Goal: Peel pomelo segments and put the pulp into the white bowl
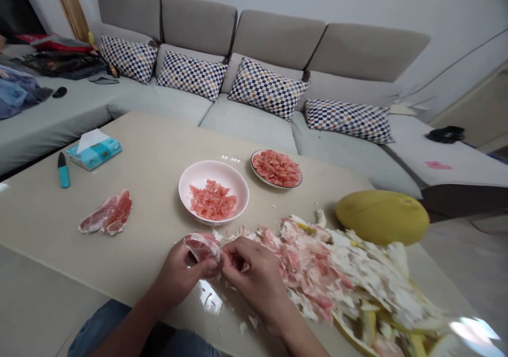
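Note:
My left hand is closed around a pomelo segment, pink flesh with whitish membrane. Against the segment's right end, my right hand pinches with thumb and forefinger, seemingly at the membrane; the fingertips cover the exact spot. Just beyond the hands stands a white bowl partly filled with peeled pink pomelo flesh. A dark-rimmed plate farther back carries a heap of the same flesh. More pomelo segments lie on the table to the left. Beside my right hand spreads a pile of peel and membrane scraps.
A whole yellow pomelo rests behind the scraps at the right. On the left are a knife with a teal handle and a blue tissue pack. Beyond the table runs a grey sofa with checkered cushions.

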{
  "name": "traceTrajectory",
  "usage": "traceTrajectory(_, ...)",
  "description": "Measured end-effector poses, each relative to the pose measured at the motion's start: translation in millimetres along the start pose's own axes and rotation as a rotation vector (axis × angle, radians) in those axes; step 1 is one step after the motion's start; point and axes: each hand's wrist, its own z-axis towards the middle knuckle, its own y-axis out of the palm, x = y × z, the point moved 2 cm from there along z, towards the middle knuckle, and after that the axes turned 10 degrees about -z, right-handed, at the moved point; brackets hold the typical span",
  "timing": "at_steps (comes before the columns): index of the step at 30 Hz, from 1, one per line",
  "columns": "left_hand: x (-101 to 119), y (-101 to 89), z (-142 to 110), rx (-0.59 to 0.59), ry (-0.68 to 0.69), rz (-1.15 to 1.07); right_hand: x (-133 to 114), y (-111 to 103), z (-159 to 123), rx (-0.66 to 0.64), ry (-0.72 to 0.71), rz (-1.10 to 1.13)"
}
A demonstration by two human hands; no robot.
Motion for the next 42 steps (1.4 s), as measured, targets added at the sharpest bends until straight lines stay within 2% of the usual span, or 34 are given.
traceTrajectory(3, -2, 0.2, 2, -0.045, -0.07, -0.236, 3, -4, 2, -0.006, 0.066, 0.017)
traceTrajectory(7, -1, -3.6, 5, -0.067, -0.061, -0.411, 11, -9, 6, -0.02, 0.092, 0.063)
traceTrajectory(11, 0, -5.3, 5, -0.113, -0.038, -0.445, 17, -17, 9, -0.137, 0.084, 0.115)
traceTrajectory(18, 3, -2.5, 2, -0.198, 0.013, -0.466, 22, -21, 6, -0.31, 0.094, -0.085)
traceTrajectory(23, 2, -2.3, 5, -0.186, 0.072, -0.419, 10, -21, 6, -0.158, 0.023, 0.154)
traceTrajectory(26, -1, -3.9, 7, -0.158, 0.058, -0.395, 3, -21, 5, -0.16, 0.019, 0.258)
traceTrajectory(30, -3, -6.8, 7, -0.132, 0.033, -0.339, 0, -23, 5, -0.158, 0.012, 0.277)
traceTrajectory(36, 8, -6.7, 4, -0.112, -0.009, -0.158, -1, -26, 2, -0.162, -0.07, 0.236)
traceTrajectory(42, 10, -6.7, 5, -0.176, 0.003, -0.125, -2, -10, -2, -0.02, -0.112, 0.1)
